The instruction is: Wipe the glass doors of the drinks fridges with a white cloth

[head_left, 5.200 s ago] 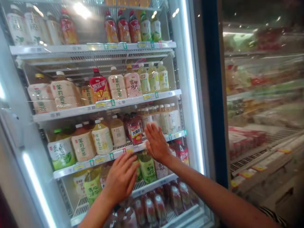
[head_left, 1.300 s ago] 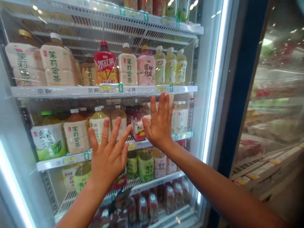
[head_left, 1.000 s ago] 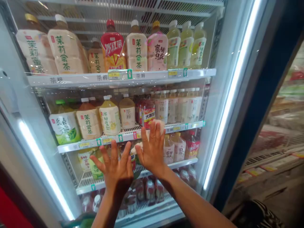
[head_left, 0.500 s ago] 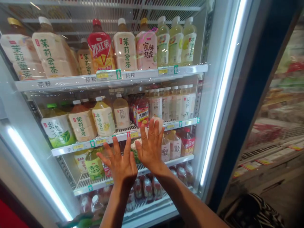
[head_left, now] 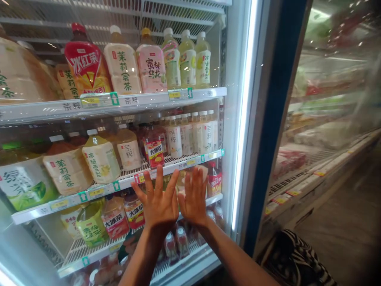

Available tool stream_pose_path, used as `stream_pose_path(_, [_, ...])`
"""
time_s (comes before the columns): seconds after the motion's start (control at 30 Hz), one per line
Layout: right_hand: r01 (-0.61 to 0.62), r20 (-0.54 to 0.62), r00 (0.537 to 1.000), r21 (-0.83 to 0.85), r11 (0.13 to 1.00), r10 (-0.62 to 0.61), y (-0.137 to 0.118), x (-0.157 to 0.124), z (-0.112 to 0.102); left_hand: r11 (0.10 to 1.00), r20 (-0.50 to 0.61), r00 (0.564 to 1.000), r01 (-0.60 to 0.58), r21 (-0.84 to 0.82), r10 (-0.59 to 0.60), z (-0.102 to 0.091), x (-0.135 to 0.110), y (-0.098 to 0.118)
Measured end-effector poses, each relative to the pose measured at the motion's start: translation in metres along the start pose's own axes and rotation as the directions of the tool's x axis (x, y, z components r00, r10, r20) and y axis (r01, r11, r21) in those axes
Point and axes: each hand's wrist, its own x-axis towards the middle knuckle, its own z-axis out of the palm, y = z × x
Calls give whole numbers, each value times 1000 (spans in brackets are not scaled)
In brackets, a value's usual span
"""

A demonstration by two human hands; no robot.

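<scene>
My left hand (head_left: pixel 159 202) is spread with its palm toward the glass door of a drinks fridge, its fingers apart and nothing visible in it. Close on its right, my right hand (head_left: pixel 193 200) lies flat over a crumpled white cloth (head_left: pixel 203 171), pressing it toward the glass. Most of the cloth is hidden behind the fingers; a bit shows at the fingertips. Through the glass, a red-labelled tea bottle (head_left: pixel 154 149) stands above my left fingers, and another red bottle (head_left: pixel 214 180) is right of my right hand.
Shelves hold several bottled drinks, among them a pink-labelled bottle (head_left: pixel 151 65) on the upper shelf (head_left: pixel 154 99). A lit strip (head_left: pixel 242 119) and a dark blue frame (head_left: pixel 274 119) edge the fridge. Beyond lies another chilled display (head_left: pixel 297 182); zebra-striped fabric (head_left: pixel 300 254) is low at right.
The view has swung right, so the shelves sit further left. My right hand has gone lower and right across the glass with the cloth; my left hand has moved right beside it.
</scene>
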Motion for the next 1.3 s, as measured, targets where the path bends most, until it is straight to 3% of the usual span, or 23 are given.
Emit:
stream_pose_path(0.1, [28,0,1000,-15,999,-28,26,-10,-2,999,30,999,-42,30,41,9,-1,3])
stream_pose_path(0.23, [-83,-70,994,-1,997,82,51,11,-10,995,33,999,-45,92,43,17,-2,4])
stream_pose_path(0.43, [7,40,999,11,1000,-7,54,7,-14,993,47,997,-65,101,61,17,-4,2])
stream_pose_path(0.6, [-45,-63,997,-20,999,44,45,56,-16,992,66,995,-78,96,72,15,-5,-1])
stream_pose_path(0.7, [-37,-53,998,-14,999,36,26,48,-13,996,45,995,-92,21,91,8,-7,-3])
stream_pose_path(0.8, [80,48,996,2,997,-80,4,25,-6,994,-9,995,-103,-39,103,-10,-7,-14])
stream_pose_path(0.87, [126,56,991,2,992,-126,-12,30,-3,995,-23,996,-92,-31,91,-27,-5,-27])
stream_pose_path(1.03, [112,-57,992,14,994,-111,-67,78,3,997,-29,999,-34,73,36,-69,6,-74])
stream_pose_path(1.1, [182,-20,983,58,982,-181,-92,79,7,993,-44,999,-24,116,30,-84,6,-96])
stream_pose_path(1.2, [364,53,926,138,921,-374,-127,77,12,984,-50,999,1,178,8,-106,-1,-131])
stream_pose_path(1.3, [383,39,918,160,910,-394,-162,95,17,972,-40,997,78,221,-71,-124,-17,-160])
